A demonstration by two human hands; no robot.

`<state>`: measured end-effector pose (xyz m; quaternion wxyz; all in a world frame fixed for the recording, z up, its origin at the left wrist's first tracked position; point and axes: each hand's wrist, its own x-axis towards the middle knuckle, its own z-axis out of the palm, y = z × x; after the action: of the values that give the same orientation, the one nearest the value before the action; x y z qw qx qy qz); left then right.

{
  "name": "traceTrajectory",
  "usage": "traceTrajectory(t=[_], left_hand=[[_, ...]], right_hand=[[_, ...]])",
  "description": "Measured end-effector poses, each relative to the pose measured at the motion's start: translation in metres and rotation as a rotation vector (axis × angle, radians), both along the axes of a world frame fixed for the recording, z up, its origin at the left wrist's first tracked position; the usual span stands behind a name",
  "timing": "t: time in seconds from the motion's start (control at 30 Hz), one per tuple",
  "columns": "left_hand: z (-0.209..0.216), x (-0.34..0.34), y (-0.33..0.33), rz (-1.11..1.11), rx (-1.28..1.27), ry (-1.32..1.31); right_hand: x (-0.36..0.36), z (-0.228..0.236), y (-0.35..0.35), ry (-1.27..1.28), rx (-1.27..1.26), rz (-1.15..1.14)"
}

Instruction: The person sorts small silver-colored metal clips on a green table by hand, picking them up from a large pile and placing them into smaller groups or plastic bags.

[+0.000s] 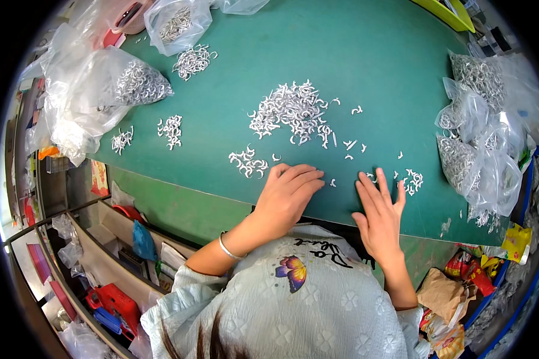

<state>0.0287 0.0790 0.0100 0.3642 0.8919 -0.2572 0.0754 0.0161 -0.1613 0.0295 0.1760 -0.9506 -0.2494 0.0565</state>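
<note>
I see both hands flat on the green table (365,54), fingers spread, gripping nothing: left hand (287,194), right hand (378,212). Small white hook-shaped parts lie around the fingertips; the main pile (293,112) sits just beyond, and a small cluster (248,163) lies left of the left hand.

left hand (287,194) flat, right hand (378,212) flat, fingers spread

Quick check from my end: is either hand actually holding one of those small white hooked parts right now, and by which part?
Nothing is visibly held. The left hand and right hand lie flat, fingers spread, on the green table, beside loose white hooked parts. Anything under the palms is hidden.
</note>
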Motion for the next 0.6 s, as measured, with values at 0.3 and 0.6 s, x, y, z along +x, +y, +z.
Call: traceTrajectory(t=[0.3,0.6], left_hand=[[0.003,-0.003,0.009,0.08,-0.019,0.017],[0.001,0.001,0.003,-0.037,-0.047,0.019]], right_hand=[[-0.002,0.0,0.008,0.031,-0.136,0.044],[-0.004,-0.002,-0.002,-0.112,-0.002,-0.286]])
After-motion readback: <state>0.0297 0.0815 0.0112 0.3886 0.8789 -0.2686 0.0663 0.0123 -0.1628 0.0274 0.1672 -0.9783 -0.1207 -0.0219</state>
